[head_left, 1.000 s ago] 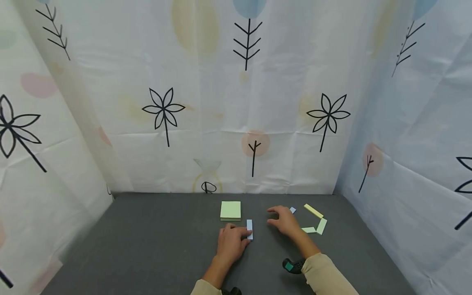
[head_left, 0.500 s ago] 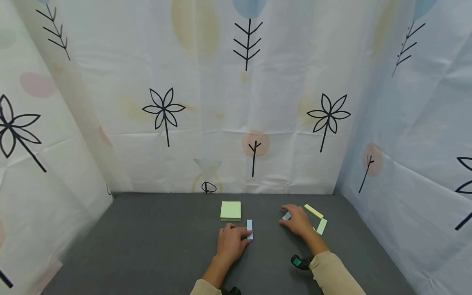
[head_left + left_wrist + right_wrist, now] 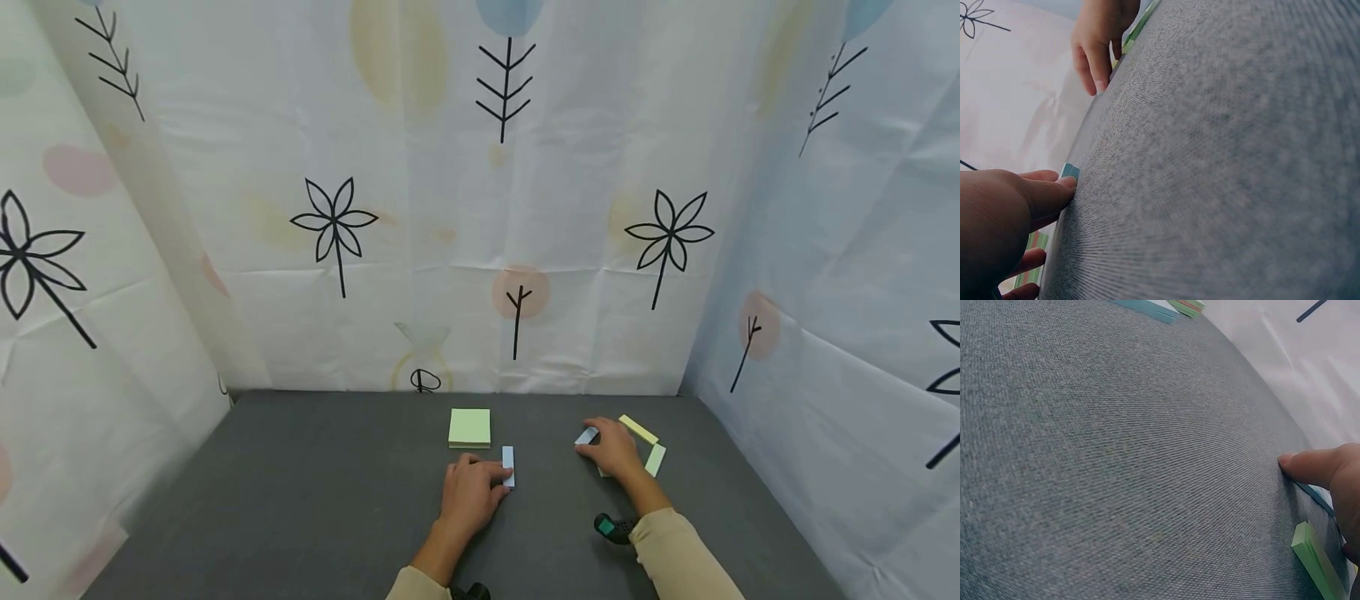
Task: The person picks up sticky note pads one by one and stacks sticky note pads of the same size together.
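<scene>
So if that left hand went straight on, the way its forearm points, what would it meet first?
Besides the blue strip it holds, probably the square green pad just beyond the left hand, though the gap is hard to judge.

The strips (image 3: 507,458) are blue, green and yellow, the curtain (image 3: 420,225) white with black flowers (image 3: 334,219)

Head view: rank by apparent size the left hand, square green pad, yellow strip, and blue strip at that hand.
1. Left hand
2. Square green pad
3. Yellow strip and blue strip: too alike to rank; the blue one is partly covered.
</scene>
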Available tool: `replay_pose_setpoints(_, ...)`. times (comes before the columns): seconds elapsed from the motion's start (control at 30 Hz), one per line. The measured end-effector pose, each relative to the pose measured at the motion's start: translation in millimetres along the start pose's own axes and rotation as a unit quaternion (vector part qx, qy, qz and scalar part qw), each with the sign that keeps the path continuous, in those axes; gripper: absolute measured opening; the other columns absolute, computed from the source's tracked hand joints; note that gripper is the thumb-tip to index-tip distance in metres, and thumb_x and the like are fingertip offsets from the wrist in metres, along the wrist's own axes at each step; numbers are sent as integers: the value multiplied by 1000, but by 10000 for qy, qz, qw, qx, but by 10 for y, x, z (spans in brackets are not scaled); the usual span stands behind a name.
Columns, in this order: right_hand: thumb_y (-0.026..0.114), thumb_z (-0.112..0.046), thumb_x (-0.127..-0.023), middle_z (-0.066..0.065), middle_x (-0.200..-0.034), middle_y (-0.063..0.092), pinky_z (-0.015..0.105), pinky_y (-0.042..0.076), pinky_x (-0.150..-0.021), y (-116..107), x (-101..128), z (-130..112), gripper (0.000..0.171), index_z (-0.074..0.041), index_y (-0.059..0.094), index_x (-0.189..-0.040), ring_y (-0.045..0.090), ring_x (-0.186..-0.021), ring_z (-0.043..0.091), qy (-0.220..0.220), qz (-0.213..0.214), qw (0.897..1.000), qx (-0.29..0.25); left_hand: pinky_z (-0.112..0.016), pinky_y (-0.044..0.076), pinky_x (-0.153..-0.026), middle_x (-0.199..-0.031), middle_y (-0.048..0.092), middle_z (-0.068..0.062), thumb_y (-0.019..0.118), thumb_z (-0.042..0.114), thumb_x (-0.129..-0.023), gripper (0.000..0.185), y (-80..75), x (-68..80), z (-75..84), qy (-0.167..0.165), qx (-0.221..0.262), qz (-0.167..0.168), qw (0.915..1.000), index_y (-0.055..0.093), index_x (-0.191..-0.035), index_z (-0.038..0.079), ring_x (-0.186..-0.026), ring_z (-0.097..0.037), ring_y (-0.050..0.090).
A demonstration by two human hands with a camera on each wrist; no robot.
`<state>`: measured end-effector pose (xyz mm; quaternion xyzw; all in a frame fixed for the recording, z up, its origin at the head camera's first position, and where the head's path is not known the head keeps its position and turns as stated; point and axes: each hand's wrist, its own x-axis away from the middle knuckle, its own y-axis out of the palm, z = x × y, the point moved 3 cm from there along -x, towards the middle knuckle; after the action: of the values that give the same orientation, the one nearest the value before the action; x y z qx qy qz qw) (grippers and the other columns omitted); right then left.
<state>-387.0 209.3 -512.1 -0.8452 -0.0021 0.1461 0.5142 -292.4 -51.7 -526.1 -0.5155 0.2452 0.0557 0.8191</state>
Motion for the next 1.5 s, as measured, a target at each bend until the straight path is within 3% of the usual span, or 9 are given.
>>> replay_pose_setpoints(0.33, 78, -23, -81, 20, -121, 63, 64, 38, -89, 59, 39, -93, 43, -2, 67, -117, 52, -115, 45, -201, 274, 9994, 63, -41, 42, -79, -111, 70, 12, 83, 27, -76, 31, -5, 7, -8, -41, 14, -83, 10000, 78, -106, 30, -100, -20, 56)
replay_pose_setpoints(0.57, 79, -26, -81, 17, -116, 64, 63, 38, -89, 152, 62, -234, 44, -3, 67, -116, 53, -113, 42, -379, 227, 9990, -7, -40, 41, -78, -111, 70, 12, 82, 26, -76, 31, -14, 6, 1, -14, -5, -130, 9999, 77, -107, 30, -99, -20, 56)
replay_pose_setpoints(0.73, 81, -28, -80, 14, -107, 65, 58, 40, -88, 193, 70, -337, 39, -5, 67, -109, 56, -108, 38, -482, 170, 9987, -24, -41, 42, -78, -111, 70, 11, 82, 26, -76, 31, -16, 5, 9, -9, -19, -133, 9999, 77, -107, 30, -98, -20, 56)
replay_pose_setpoints(0.97, 79, -30, -81, 7, -99, 66, 52, 45, -84, 206, 87, -495, 28, -10, 66, -96, 59, -103, 34, -1006, 32, 9946, 246, -40, 41, -77, -111, 70, 10, 83, 26, -75, 32, -16, -13, 12, 62, -22, -87, 9999, 78, -106, 30, -97, -21, 56)
replay_pose_setpoints(1.23, 77, -30, -84, 6, -98, 66, 52, 46, -84, 228, 84, -498, 23, -13, 65, -92, 59, -103, 33, -1101, 50, 9935, 299, -41, 41, -77, -109, 71, 11, 83, 25, -74, 32, -32, -15, 25, 116, -44, -50, 9999, 78, -105, 29, -96, -21, 56)
replay_pose_setpoints(1.4, 75, -29, -85, 7, -100, 66, 53, 44, -86, 238, 81, -471, 20, -14, 64, -91, 58, -106, 34, -1026, 115, 9947, 9, -41, 41, -79, -110, 70, 11, 83, 26, -75, 32, -22, -23, 21, 30, -26, -149, 9999, 78, -106, 29, -97, -21, 56)
replay_pose_setpoints(1.5, 75, -28, -85, 12, -109, 66, 53, 43, -92, 240, 92, -453, 19, -13, 64, -92, 55, -112, 36, -968, 122, 9950, -215, -41, 41, -79, -111, 70, 11, 83, 25, -75, 32, -18, -25, 23, -24, -23, -154, 9999, 78, -106, 29, -98, -21, 56)
